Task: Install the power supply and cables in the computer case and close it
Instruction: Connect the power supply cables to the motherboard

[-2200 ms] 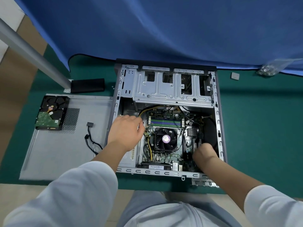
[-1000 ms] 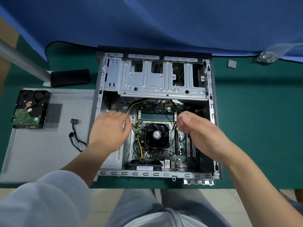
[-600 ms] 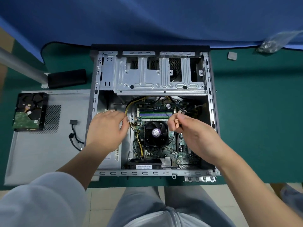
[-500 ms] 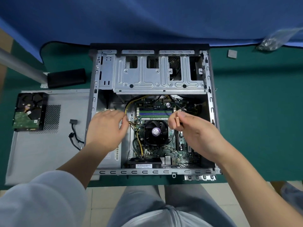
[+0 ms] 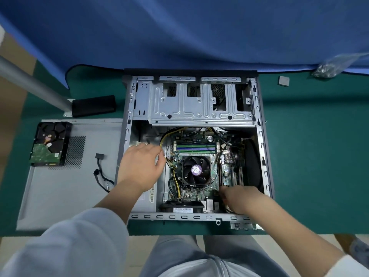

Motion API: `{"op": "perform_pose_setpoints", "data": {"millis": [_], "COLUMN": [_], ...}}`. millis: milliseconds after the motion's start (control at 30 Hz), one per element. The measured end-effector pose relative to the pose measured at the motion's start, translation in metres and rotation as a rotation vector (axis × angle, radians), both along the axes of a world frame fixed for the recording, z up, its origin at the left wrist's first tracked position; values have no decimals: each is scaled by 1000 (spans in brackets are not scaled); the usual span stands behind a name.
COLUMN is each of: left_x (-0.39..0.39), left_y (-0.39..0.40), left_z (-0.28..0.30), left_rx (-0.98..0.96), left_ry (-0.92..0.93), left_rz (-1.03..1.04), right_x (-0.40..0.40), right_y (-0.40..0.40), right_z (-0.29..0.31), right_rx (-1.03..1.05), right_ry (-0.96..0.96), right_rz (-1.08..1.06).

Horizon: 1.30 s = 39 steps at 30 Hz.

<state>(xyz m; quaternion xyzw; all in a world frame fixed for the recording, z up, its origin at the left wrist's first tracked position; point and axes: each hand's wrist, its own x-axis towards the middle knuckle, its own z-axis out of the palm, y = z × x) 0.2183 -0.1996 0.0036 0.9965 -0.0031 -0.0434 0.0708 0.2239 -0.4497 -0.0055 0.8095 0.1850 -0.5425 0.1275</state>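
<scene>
On a green mat (image 5: 311,156) under a blue cloth (image 5: 199,33), the open computer case (image 5: 259,148) holds the left hand (image 5: 139,166), fingers curled over yellow cables (image 5: 175,180), and the blurred right hand (image 5: 241,198), whose grip cannot be told.

One open computer case (image 5: 191,100), one side panel (image 5: 60,196), one hard drive (image 5: 50,143), one loose cable (image 5: 100,172), one cooler fan (image 5: 196,169), two hands: left (image 5: 140,166), right (image 5: 240,198).

The open grey metal computer case (image 5: 191,108) lies on its side on the green table (image 5: 311,156), motherboard and black round fan (image 5: 196,170) exposed. Yellow and black cables (image 5: 173,176) run along the board's left edge. The flat grey metal side panel (image 5: 65,188) lies just left of it.
</scene>
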Motion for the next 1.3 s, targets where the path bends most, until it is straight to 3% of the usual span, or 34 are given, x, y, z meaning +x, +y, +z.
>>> {"op": "perform_pose_setpoints", "data": {"millis": [167, 400, 700, 1300], "left_x": [0, 0, 0, 0], "left_y": [-1, 1, 2, 2], "left_z": [0, -2, -4, -6], "left_rx": [-15, -29, -30, -2], "left_ry": [-22, -11, 7, -12], "left_rz": [12, 13, 10, 19], "right_x": [10, 5, 10, 8], "right_y": [-4, -9, -13, -10], "right_z": [-18, -21, -21, -30], "right_rx": [-183, -176, -231, -216], "right_ry": [-83, -134, -247, -303], "right_rz": [273, 267, 637, 600]}}
